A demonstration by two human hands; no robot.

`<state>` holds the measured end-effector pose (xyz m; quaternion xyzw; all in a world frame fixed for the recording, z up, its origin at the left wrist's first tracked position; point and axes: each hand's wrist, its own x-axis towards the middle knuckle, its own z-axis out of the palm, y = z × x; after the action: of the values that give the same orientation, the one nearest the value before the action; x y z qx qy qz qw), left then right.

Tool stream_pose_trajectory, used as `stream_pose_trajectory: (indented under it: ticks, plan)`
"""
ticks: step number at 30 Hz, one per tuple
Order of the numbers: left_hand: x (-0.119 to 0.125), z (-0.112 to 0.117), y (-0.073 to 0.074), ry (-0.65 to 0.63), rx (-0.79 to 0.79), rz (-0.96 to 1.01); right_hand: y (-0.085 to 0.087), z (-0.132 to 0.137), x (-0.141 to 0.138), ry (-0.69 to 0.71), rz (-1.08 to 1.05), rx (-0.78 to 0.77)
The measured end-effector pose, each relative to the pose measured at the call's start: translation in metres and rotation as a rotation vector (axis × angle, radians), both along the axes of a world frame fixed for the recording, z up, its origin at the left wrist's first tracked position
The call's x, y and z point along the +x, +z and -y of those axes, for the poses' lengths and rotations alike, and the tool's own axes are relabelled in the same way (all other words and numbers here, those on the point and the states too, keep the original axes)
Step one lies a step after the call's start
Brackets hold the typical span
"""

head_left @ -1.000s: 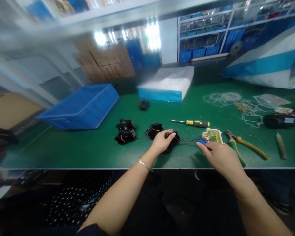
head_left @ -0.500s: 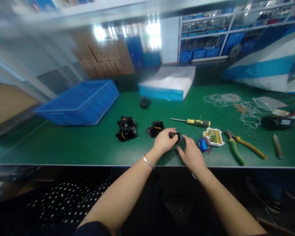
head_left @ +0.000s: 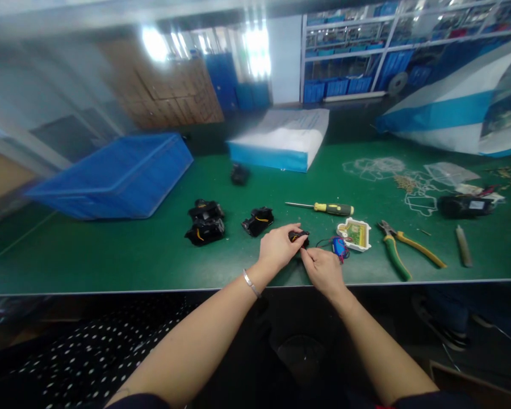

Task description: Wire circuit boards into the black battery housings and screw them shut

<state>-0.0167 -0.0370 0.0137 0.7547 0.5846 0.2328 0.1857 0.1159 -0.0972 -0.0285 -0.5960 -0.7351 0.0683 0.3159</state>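
My left hand (head_left: 277,247) grips a small black plastic part (head_left: 298,236) above the green bench, thumb and fingers closed around it. Close against its right side is my right hand (head_left: 326,270), with thumb and fingertips pinched together; what lies between them is too small to make out. Just beyond the right hand, a blue battery pack (head_left: 339,248) with dark and red wires rests beside a white housing (head_left: 354,234) holding a green circuit board. Left of my hands lies a black housing (head_left: 258,221) with a yellow wire, and farther left are more black housings (head_left: 205,222).
A yellow-and-black screwdriver (head_left: 334,209) lies beyond my hands. To the right are green-and-yellow pliers (head_left: 395,250), a tube (head_left: 464,246), clear gaskets (head_left: 421,203) and small screws (head_left: 404,183). A blue bin (head_left: 123,176) stands left; a white-and-blue bag (head_left: 276,156) lies behind.
My right hand has moved in from slightly apart, its fingers closing to a pinch at the black part. The left hand keeps its grip. The whole view has shifted a little.
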Motion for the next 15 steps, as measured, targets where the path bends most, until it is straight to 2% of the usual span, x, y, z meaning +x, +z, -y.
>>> stream_pose_trajectory:
  ticks: [4,6,8,10,15]
  plan:
    - [0.001,-0.012,0.004,0.171,0.012,-0.061,-0.008,0.033,0.000,0.176,-0.094,0.022]
    - [0.000,-0.018,0.005,0.208,0.017,-0.069,-0.012,0.048,0.003,0.180,-0.242,0.014]
    - [-0.001,-0.020,0.005,0.189,0.027,-0.052,-0.010,0.055,0.008,0.121,-0.406,-0.018]
    - [-0.001,-0.018,0.005,0.168,0.028,-0.026,-0.002,0.055,0.016,0.089,-0.511,-0.050]
    - [0.002,-0.011,0.007,0.124,0.013,-0.007,0.032,0.047,0.034,0.133,-0.654,-0.079]
